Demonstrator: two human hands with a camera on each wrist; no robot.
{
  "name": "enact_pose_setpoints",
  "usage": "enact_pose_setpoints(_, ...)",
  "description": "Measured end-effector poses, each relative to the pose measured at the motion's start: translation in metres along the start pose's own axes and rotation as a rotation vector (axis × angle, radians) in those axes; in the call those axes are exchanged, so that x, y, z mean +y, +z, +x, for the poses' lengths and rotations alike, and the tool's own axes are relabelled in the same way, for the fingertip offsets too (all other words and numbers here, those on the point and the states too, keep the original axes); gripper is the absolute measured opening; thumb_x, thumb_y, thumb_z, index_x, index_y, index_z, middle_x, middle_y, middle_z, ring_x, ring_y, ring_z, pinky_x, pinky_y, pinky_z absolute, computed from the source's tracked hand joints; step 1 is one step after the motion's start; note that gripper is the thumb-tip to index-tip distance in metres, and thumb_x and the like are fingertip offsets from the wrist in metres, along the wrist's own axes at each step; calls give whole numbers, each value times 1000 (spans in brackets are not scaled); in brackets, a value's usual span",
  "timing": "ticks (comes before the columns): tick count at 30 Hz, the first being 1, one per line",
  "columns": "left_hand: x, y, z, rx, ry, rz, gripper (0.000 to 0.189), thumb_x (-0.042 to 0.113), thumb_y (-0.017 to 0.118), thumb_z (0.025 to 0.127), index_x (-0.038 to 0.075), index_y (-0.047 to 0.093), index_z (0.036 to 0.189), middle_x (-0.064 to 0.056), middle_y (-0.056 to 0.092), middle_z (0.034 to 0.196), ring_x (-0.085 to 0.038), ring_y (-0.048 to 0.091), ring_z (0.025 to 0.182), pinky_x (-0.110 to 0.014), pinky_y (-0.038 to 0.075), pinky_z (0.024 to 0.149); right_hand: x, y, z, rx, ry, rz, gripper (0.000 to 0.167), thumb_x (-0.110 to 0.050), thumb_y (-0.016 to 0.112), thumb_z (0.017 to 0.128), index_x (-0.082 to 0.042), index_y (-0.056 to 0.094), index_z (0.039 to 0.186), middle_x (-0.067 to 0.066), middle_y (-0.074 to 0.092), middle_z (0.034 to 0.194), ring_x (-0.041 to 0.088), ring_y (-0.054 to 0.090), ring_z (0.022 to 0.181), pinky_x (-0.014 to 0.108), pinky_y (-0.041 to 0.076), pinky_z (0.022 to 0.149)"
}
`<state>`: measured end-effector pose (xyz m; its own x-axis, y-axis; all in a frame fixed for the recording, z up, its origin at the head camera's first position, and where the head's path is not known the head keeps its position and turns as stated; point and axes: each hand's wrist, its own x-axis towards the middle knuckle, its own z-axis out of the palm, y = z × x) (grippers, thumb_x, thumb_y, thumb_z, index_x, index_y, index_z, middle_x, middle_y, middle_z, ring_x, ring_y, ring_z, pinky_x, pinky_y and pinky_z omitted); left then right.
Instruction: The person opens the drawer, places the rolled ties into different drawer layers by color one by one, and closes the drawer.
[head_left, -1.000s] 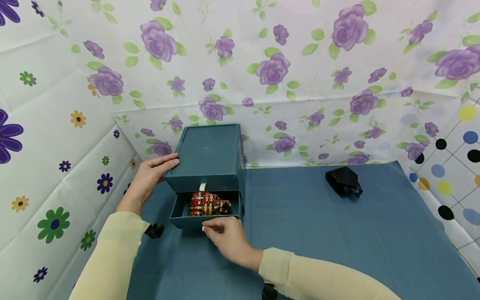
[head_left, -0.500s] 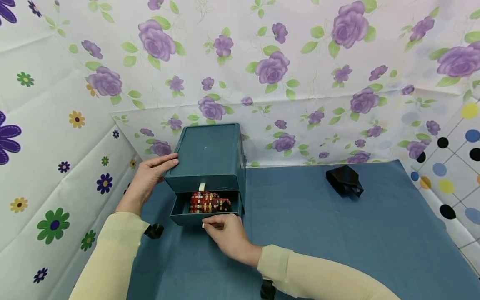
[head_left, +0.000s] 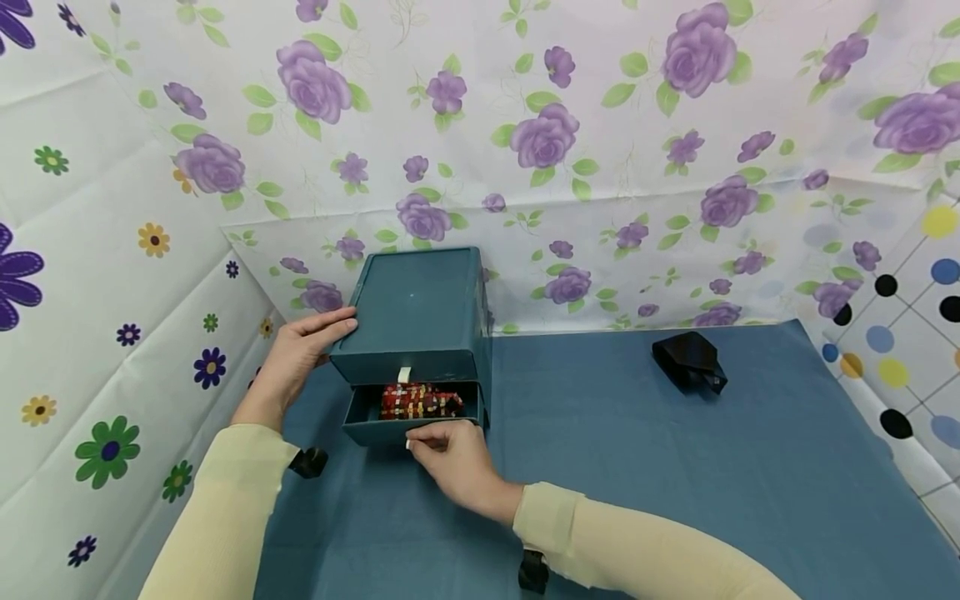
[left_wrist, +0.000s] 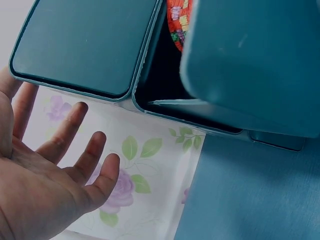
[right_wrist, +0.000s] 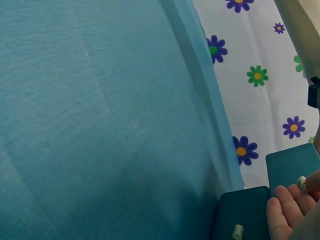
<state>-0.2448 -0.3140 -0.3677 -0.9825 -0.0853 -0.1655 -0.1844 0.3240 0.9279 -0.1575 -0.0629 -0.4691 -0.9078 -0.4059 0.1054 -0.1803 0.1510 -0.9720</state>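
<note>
A small teal cabinet (head_left: pixel 416 304) stands on a blue-covered desk (head_left: pixel 622 475), left of the frame's centre and near a flowered backdrop (head_left: pixel 570 167). Its lower drawer (head_left: pixel 375 433) sits partly out, toward the bottom of the frame. Inside lies a woven item (head_left: pixel 412 402) in red, yellow and black. A crumpled black object (head_left: pixel 686 362) rests well apart, right of centre.

The left hand (head_left: pixel 300 358) touches the cabinet's left side and upper edge, its grip loosely spread. The right hand (head_left: pixel 457 462) pinches the lower drawer's pale knob (right_wrist: pixel 301 183) between thumb and fingers.

The knob is small, so the pinch could slip, most likely under a sharp tug. Drawn too far, the drawer might tip forward and spill the woven item; pushed in at a slant, it might jam. The item's top could also snag on the upper front if it stands too tall; the clearance is hard to judge. Because the left hand braces only one side, a hard push could twist the cabinet.
</note>
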Motion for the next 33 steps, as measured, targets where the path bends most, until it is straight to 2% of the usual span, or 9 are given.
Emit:
enact_pose_setpoints(7, 0, 0, 0, -3, -7, -9, 56, 54, 68, 78, 33, 57, 129, 6, 36, 149, -22, 41, 129, -47, 33, 101, 1, -2, 7, 10, -2, -38, 20, -23, 60, 92, -20, 71, 108, -4, 72, 101, -1, 66, 84, 18, 51, 68)
enact_pose_setpoints(13, 1, 0, 1, -8, -12, -13, 57, 54, 69, 77, 33, 58, 128, 7, 36, 148, -20, 42, 128, -46, 33, 103, 2, -3, 8, 8, 14, -26, 21, -23, 59, 93, -20, 70, 110, -4, 72, 103, 0, 66, 86, 19, 52, 69)
enact_pose_setpoints(21, 1, 0, 1, -10, -1, -18, 57, 53, 68, 79, 33, 56, 130, 5, 33, 151, -23, 40, 131, -49, 31, 104, 2, 2, -2, -17, 34, 10, 20, -25, 61, 92, -22, 71, 110, -3, 72, 104, -1, 66, 86, 18, 52, 69)
enact_pose_setpoints(28, 1, 0, 2, -2, 3, -10, 57, 54, 68, 78, 33, 57, 129, 7, 36, 148, -18, 43, 126, -41, 35, 98, -2, 6, -16, -44, 57, 49, 20, -26, 61, 92, -24, 70, 110, -5, 72, 103, 4, 68, 87, 20, 53, 67)
enact_pose_setpoints(33, -1, 1, 1, -5, -1, -10, 58, 55, 69, 76, 33, 58, 128, 8, 37, 148, -17, 44, 125, -41, 35, 99, -9, 4, -23, -116, 67, 11, 25, -25, 61, 92, -21, 67, 115, -5, 71, 105, 2, 67, 85, 18, 52, 68)
